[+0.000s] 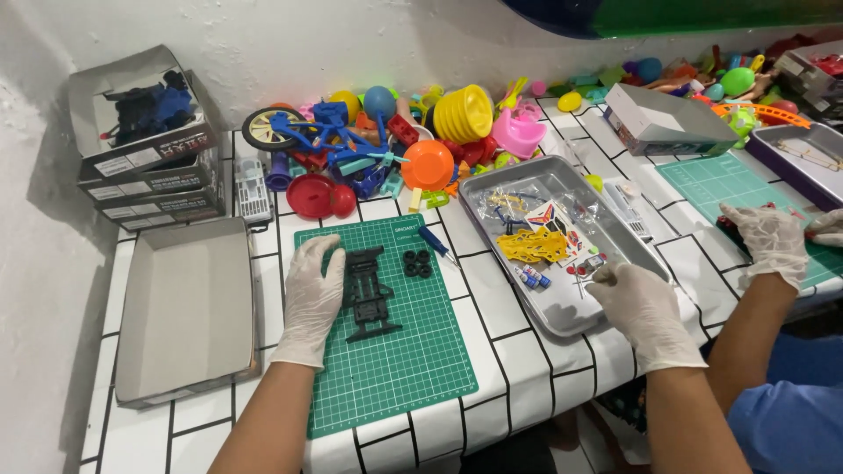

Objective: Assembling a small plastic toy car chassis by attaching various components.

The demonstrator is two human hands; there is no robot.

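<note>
**Gloved hands at the chassis and the parts tray**

The left hand (311, 298), in a white glove, lies flat with fingers spread on the green cutting mat (395, 369), its fingertips touching the left side of the black toy car chassis (367, 294). The chassis rests on the mat's upper half; four small black wheels (417, 263) sit just beside it to the right. The right hand (639, 307), also gloved, has its fingers pinched together over the near right corner of the metal tray (562, 320); whether they grip anything I cannot tell. In the tray lie yellow parts (534, 246). An open grey box (186, 307) sits near the table's left edge. A co-worker's gloved hand (773, 241) rests on another mat at the right edge.
</note>
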